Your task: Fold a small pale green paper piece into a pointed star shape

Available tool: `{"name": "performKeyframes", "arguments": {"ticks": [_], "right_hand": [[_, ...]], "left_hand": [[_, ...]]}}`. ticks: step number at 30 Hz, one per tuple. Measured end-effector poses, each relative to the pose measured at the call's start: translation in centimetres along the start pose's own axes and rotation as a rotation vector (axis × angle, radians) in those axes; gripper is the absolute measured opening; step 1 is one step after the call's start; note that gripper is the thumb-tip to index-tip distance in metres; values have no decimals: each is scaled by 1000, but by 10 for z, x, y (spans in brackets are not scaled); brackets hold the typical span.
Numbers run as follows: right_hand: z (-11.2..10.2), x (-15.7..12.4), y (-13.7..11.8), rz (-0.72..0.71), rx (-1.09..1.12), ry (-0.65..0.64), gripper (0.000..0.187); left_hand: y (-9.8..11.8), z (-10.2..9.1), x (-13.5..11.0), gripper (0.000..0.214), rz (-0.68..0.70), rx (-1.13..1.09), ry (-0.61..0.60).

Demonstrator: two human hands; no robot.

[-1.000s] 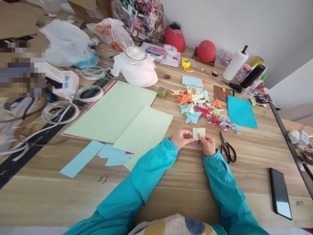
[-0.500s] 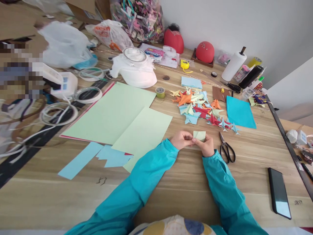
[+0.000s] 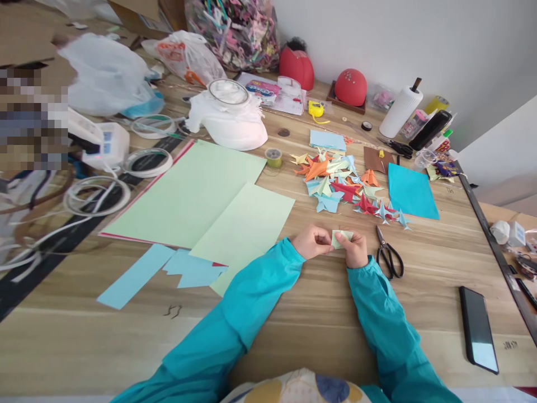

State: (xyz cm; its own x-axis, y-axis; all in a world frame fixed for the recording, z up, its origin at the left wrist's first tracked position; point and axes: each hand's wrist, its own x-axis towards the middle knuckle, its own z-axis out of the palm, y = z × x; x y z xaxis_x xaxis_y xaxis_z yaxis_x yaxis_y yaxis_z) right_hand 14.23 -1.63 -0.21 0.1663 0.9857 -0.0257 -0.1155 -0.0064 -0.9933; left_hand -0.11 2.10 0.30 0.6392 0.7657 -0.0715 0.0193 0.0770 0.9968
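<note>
A small pale green piece of folded paper [image 3: 338, 242] is held just above the wooden table. My right hand [image 3: 356, 249] pinches it with the thumb lying across its face. At its left edge, the fingers of my left hand [image 3: 312, 242] are closed on the paper's lower corner. Beyond both hands lies a pile of folded paper cranes [image 3: 331, 182] in orange, red, blue and green. Black-handled scissors [image 3: 390, 254] rest just right of my right hand. Large pale green sheets [image 3: 247, 224] spread out on the left.
Blue paper strips [image 3: 136, 274] lie at the left front. A phone [image 3: 479, 330] is at the right, a turquoise sheet [image 3: 413, 191] behind the scissors. Thread spool [image 3: 274, 158], yellow tape measure [image 3: 315, 108], red pincushion [image 3: 351, 88] and coiled white cables [image 3: 98, 196] stand further back.
My right thumb has moved up across the face of the green paper, which now shows less and sits slightly lower. My left fingers have shifted slightly at its edge.
</note>
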Motion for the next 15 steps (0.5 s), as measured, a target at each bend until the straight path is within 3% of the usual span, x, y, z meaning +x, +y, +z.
{"name": "performKeyframes", "arguments": {"ticks": [4,8,15], "right_hand": [[1,0,2,17,36,48,30],[-1,2,3,49,-1,105,23],[-4,3,8,41,24,84,22]], "left_hand": [[1,0,0,16,13,32,-11],[1,0,-1,17,6,37,-23],[1,5,0,19,46,68,-22]]}}
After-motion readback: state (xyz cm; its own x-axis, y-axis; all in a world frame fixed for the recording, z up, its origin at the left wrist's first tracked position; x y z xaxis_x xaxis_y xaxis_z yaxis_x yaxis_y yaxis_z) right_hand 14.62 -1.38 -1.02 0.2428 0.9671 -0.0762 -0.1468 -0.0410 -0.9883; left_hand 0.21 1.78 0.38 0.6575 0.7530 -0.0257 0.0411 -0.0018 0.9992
